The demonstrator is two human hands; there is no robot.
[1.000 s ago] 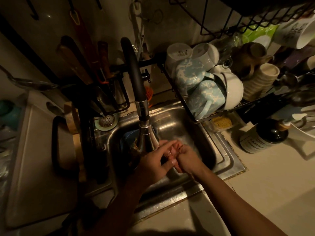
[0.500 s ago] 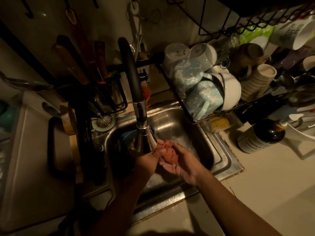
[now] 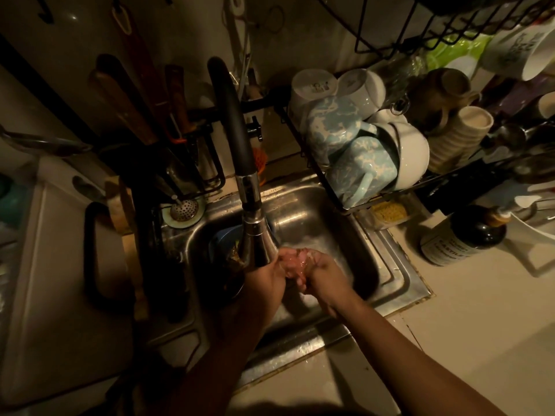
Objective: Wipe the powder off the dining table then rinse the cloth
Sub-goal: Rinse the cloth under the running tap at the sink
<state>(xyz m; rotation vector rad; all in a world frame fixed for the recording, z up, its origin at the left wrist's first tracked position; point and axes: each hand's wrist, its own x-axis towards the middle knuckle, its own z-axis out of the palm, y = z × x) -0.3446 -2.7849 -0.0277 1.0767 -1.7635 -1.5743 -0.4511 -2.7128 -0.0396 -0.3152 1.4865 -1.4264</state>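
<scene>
Both hands over steel sink [image 3: 390, 274], just under faucet head [image 3: 259, 238]. Left hand [image 3: 265, 283] and right hand [image 3: 322, 276] each grip the bunched pink cloth [image 3: 292, 262] between them. Dish rack [image 3: 348, 205] with mugs behind; dark bottle [image 3: 459, 238] on worktop [image 3: 480, 325].

I am standing in a home kitchen. A steel sink [image 3: 387, 265] with a tall faucet [image 3: 237, 145] sits before me. Washed mugs [image 3: 354, 157] fill a wire dish rack [image 3: 390, 193].
</scene>
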